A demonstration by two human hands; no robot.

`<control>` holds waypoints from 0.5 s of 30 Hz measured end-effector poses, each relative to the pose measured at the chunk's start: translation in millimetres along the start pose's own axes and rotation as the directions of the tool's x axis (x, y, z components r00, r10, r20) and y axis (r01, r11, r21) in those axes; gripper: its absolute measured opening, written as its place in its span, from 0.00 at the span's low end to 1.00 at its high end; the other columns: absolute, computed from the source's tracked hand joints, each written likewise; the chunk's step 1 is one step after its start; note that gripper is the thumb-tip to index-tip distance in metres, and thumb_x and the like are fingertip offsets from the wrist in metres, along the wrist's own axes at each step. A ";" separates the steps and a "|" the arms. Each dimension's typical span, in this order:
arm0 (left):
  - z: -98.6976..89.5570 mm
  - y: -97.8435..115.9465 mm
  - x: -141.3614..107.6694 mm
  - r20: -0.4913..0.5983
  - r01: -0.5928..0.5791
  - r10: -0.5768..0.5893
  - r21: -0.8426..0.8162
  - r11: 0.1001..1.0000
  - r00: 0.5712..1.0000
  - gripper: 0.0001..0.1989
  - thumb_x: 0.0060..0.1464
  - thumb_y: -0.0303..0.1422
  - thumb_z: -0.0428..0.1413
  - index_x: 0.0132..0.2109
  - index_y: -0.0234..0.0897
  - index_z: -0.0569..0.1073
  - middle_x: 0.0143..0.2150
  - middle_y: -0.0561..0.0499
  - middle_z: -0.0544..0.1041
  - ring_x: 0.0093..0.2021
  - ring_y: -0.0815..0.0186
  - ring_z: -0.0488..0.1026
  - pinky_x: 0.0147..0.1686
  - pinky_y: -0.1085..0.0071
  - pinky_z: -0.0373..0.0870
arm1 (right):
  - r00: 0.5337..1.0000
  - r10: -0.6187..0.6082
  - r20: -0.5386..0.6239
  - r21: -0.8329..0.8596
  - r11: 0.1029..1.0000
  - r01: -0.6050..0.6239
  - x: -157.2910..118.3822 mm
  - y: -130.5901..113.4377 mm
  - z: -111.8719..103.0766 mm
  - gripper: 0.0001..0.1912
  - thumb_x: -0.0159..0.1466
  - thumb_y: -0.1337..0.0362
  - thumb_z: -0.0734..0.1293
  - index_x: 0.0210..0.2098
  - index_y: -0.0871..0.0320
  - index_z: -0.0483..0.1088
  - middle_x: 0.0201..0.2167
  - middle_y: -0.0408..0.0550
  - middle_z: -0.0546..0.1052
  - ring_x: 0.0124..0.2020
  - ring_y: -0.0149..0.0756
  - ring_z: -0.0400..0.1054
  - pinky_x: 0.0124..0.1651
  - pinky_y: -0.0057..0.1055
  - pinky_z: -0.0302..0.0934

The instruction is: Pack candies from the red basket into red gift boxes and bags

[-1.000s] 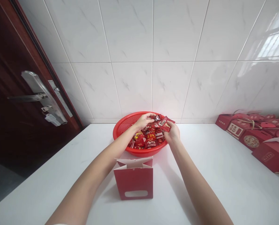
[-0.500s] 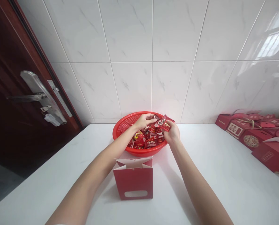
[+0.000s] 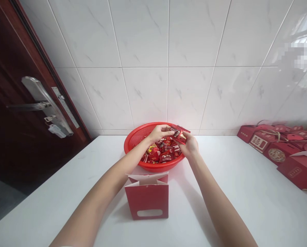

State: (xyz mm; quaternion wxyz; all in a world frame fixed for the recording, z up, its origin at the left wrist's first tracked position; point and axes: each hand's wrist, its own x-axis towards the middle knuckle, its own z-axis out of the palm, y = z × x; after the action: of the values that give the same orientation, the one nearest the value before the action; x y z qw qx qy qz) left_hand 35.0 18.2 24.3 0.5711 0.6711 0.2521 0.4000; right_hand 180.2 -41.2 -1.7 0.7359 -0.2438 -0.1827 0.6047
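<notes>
Head view shows both bare hands above the far right part of a red plastic basket, grasping small shiny packets between them. The left hand comes in from the left and pinches the near side of a dark-printed packet with thumb and fingers. The right hand has its thumb on the front of a red packet, with the fingers mostly hidden behind. The packets overlap between the hands, so I cannot tell how many there are or where one ends and the next begins.

Below them, a heap of similar wrapped sweets lies in the basket, which stands on the white table close to the tiled wall. Each packet looks light and easy to lift with fingertips. The glossy wrapper is probably slippery and soft at the margins, with perhaps a firmer lump inside; a flat edge or corner seems the best place to pinch, since squeezing the middle may crush what is inside.

Nearer the person, between the forearms, a red paper box stands upright, its top unfolded. Its walls look thin and fairly stiff but easily creased, so it would be best steadied by its sides, low down, rather than by the loose flaps.
</notes>
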 end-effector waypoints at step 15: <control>4.3 5.0 -3.2 0.009 0.065 -0.065 -0.009 0.998 0.998 0.27 0.34 0.49 0.74 0.35 0.33 0.78 0.34 0.50 0.80 0.36 0.64 0.76 0.43 0.65 0.72 | 1.000 -0.004 0.024 -0.062 0.998 0.005 -1.3 -1.0 0.2 0.12 0.46 0.80 0.63 0.25 0.59 0.71 0.24 0.42 0.79 0.27 0.30 0.72 0.31 0.23 0.70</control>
State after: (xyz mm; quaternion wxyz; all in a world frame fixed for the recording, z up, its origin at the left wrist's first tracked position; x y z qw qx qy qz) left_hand 36.1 12.1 28.2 0.5880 0.6617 0.2692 0.3794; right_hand 180.6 -42.6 -0.9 0.7271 -0.2590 -0.2105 0.6000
